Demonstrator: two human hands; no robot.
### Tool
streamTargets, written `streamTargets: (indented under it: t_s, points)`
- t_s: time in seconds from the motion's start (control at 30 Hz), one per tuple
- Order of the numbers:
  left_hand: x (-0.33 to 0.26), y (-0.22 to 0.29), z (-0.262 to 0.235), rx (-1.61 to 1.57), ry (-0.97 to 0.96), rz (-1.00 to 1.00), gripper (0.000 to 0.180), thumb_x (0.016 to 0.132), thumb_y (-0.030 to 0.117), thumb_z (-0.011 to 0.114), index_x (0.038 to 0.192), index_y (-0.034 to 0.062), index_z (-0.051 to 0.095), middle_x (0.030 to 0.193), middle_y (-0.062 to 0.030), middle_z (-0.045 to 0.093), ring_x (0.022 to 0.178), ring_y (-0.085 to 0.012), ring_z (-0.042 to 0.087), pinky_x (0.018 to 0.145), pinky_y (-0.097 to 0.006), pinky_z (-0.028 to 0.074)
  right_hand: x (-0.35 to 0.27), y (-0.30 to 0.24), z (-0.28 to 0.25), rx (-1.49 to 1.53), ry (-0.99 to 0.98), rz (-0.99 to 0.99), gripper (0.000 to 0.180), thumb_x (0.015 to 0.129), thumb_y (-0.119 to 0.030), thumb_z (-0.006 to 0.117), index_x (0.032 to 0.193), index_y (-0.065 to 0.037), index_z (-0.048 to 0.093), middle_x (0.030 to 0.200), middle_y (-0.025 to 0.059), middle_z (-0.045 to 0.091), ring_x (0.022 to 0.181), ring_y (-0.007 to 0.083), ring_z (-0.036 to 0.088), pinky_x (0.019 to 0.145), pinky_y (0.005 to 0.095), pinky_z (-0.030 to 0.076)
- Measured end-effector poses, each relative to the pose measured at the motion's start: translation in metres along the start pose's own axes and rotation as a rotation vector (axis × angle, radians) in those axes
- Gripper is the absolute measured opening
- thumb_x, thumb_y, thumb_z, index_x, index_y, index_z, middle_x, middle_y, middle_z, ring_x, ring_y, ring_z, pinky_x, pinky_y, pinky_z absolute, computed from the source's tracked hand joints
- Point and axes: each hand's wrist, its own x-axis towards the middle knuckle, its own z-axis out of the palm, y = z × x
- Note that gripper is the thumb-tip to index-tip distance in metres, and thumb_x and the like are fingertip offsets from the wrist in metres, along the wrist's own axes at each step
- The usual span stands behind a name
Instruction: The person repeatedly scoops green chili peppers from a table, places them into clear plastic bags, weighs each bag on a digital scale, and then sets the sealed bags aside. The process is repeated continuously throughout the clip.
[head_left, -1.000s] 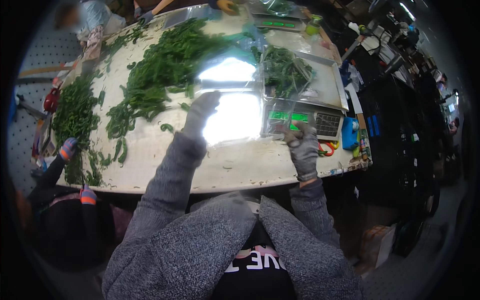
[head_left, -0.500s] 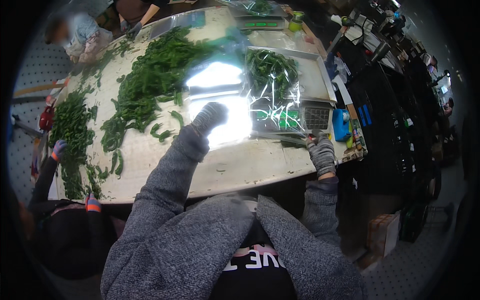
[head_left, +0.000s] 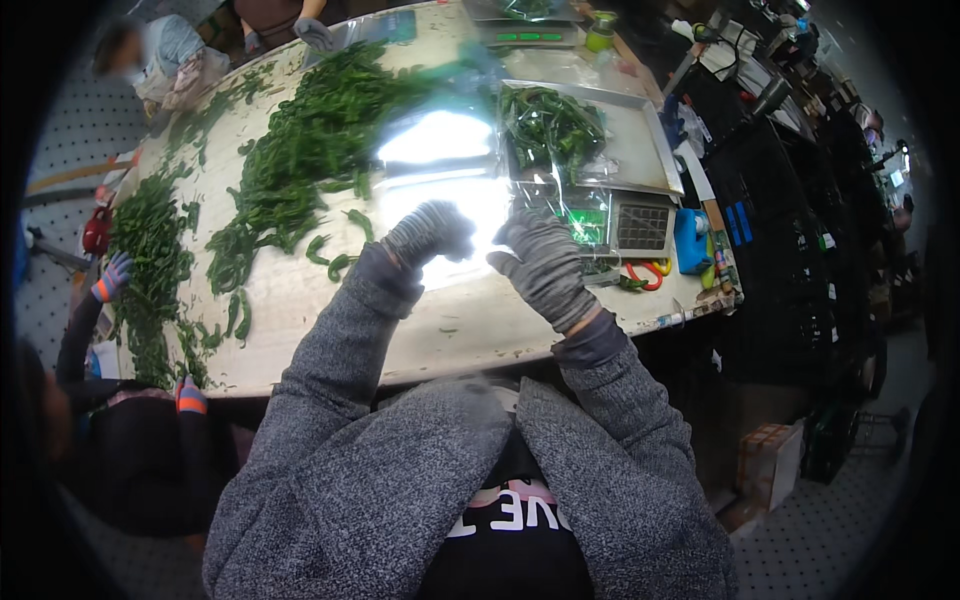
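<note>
My left hand (head_left: 432, 238), in a grey striped knit glove, is over a glaring sheet of clear plastic bags (head_left: 436, 178) in the middle of the table. Its fingers are curled, and their tips are lost in blur and glare. To its right is my right hand (head_left: 548, 265), gloved alike, thumb and fingers bent toward the left hand. Whether thin plastic is pinched between them is hidden by the glare. A clear bag of long green peppers (head_left: 552, 130) lies on a scale's tray (head_left: 645, 150), its loose film reaching over the lit green display (head_left: 585, 226).
Loose green peppers (head_left: 310, 140) are heaped across the table (head_left: 310, 345). Red-handled scissors (head_left: 650, 276) and a blue container (head_left: 692, 242) lie near the right edge. Another scale (head_left: 525, 37) stands at the back. Co-workers' gloved hands (head_left: 112, 277) are at the left and far edges.
My right hand has moved left from beside the scissors to near my left hand. The scissors' handles now show. At the far edge, a co-worker's hand has lifted off the table.
</note>
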Motion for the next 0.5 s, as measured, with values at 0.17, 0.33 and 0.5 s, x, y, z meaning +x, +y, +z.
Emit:
streamTargets:
  t_s: [0.17, 0.33, 0.5]
  points:
    - [-0.006, 0.065, 0.03, 0.467, -0.124, -0.01, 0.027, 0.078, 0.026, 0.061, 0.074, -0.0009, 0.059, 0.06, -0.0066, 0.058, 0.05, -0.0114, 0.056, 0.044, -0.021, 0.046, 0.022, -0.006, 0.013, -0.36, -0.244, 0.064, 0.03, 0.071, -0.034, 0.062, 0.085, -0.008, 0.062, 0.079, 0.0088, 0.058, 0.085, 0.0241, 0.054, 0.072, 0.0364, 0.044]
    - [-0.005, 0.034, 0.022, 0.418, 0.082, 0.11, 0.025, 0.078, 0.023, 0.061, 0.074, -0.0014, 0.059, 0.062, -0.0076, 0.06, 0.051, -0.0116, 0.056, 0.045, -0.02, 0.045, 0.025, -0.006, 0.016, -0.252, -0.299, 0.067, 0.023, 0.073, -0.025, 0.06, 0.086, -0.006, 0.061, 0.08, 0.0103, 0.057, 0.083, 0.0232, 0.053, 0.071, 0.0355, 0.043]
    - [0.005, -0.023, -0.003, 0.01, 0.302, 0.115, 0.023, 0.076, 0.02, 0.062, 0.078, -0.0016, 0.058, 0.066, -0.0096, 0.062, 0.05, -0.0103, 0.054, 0.043, -0.019, 0.043, -0.029, 0.013, 0.002, 0.333, 0.09, 0.066, 0.02, 0.076, -0.022, 0.059, 0.084, -0.004, 0.054, 0.079, 0.0096, 0.054, 0.085, 0.0227, 0.051, 0.074, 0.0341, 0.044]
